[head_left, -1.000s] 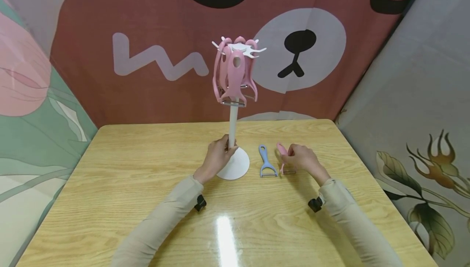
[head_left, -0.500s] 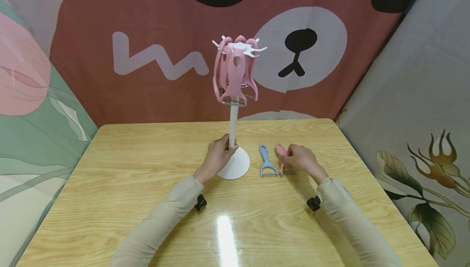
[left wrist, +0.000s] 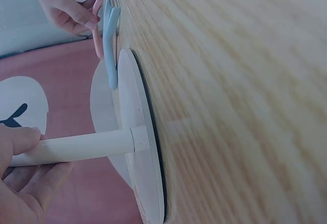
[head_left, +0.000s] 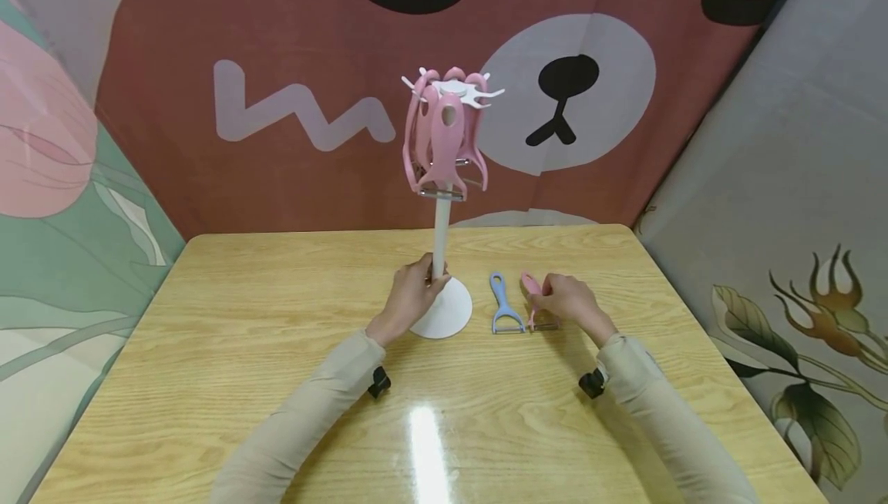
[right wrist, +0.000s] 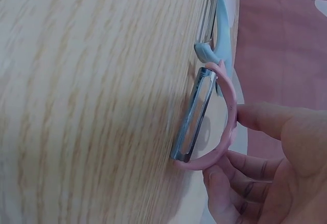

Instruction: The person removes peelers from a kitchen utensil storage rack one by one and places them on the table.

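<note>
A white stand with a round base (head_left: 447, 317) stands upright on the table. My left hand (head_left: 409, 296) grips its pole (head_left: 441, 238) low down, and the left wrist view shows the thumb and fingers around the pole (left wrist: 92, 146). Several pink peelers (head_left: 446, 134) hang from white hooks at the top. To the right of the base lies a blue peeler (head_left: 505, 310). Beside it, my right hand (head_left: 572, 302) pinches a pink peeler (right wrist: 230, 106) between thumb and fingers. This peeler's blade (right wrist: 194, 116) is close to the tabletop; whether it touches, I cannot tell.
The wooden table (head_left: 277, 350) has its far edge against a red printed cloth (head_left: 305, 180). A grey flowered cloth (head_left: 777, 180) borders the right side, and a green and pink one (head_left: 69, 257) the left. Some white hooks (head_left: 492, 94) stick out sideways at the top.
The right forearm has shifted very slightly to the left, and the pink peeler's handle with it. The left hand and the stand have stayed put.
</note>
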Available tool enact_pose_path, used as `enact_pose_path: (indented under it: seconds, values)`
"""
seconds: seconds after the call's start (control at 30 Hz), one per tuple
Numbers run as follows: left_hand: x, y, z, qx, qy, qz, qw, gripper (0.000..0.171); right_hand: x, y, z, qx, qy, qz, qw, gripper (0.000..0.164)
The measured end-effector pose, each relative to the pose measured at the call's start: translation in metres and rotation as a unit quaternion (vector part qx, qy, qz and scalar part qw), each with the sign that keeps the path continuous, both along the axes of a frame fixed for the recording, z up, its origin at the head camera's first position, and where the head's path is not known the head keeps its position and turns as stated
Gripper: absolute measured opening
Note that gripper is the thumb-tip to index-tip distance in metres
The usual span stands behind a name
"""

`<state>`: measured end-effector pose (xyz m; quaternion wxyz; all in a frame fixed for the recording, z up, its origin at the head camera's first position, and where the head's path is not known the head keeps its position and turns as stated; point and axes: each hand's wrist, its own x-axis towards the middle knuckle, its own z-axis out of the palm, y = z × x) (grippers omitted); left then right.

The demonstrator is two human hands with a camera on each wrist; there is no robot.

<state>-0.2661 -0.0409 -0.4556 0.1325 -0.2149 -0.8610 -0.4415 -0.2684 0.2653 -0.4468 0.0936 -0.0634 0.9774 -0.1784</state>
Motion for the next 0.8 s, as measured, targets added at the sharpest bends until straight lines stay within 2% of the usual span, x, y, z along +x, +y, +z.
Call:
enact_pose_path:
  seconds: [0.23, 0.8]
  values:
    - [-0.0004, -0.0003, 0.0005, 0.000, -0.002, 0.003, 1.0000, 0.010, -0.0009, -0.0013, -0.0001, 0.010, -0.004, -0.003, 1.000, 0.031]
    - [0.0004, -0.0005, -0.0011, 0.002, 0.001, -0.002, 1.0000, 0.011, -0.0037, -0.0010, -0.0076, -0.003, -0.014, -0.010, 1.000, 0.032]
